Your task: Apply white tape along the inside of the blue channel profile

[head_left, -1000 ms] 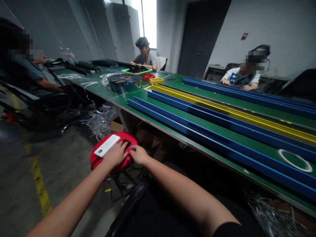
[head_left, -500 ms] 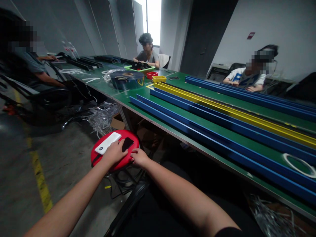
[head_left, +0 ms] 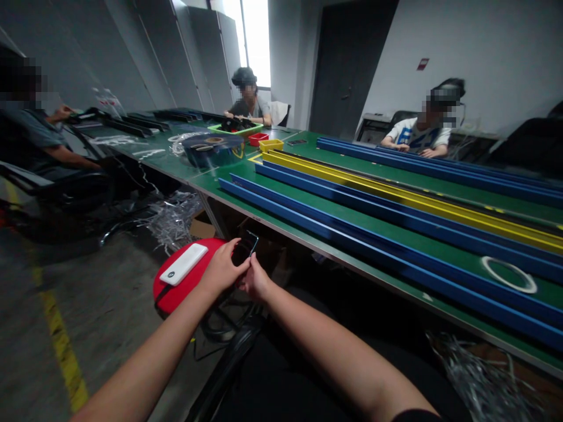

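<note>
A dark smartphone [head_left: 244,251] is raised and tilted just off the right side of the red stool [head_left: 163,298]. My left hand [head_left: 225,266] is closed around the phone's left side, fingers along its far edge and thumb near its lower corner. At that near corner, my right hand [head_left: 256,281] pinches the phone too, with its lower fingers curled and partly hidden. A white power bank [head_left: 183,265] lies on the stool seat, left of my left hand, with a dark strap or cable at its near end.
A green worktable [head_left: 303,205] carries long blue channels [head_left: 352,231], a yellow channel [head_left: 373,187], a large film roll [head_left: 213,149] and a white ring [head_left: 509,274]. Three people sit around it. Shredded strips [head_left: 169,217] lie on the floor. A black armrest [head_left: 229,357] is close to my arms.
The phone, flat on the stool before under my left hand, is now lifted and tilted. My right hand has come against it. The view has shifted slightly, and the power bank stays on the stool.
</note>
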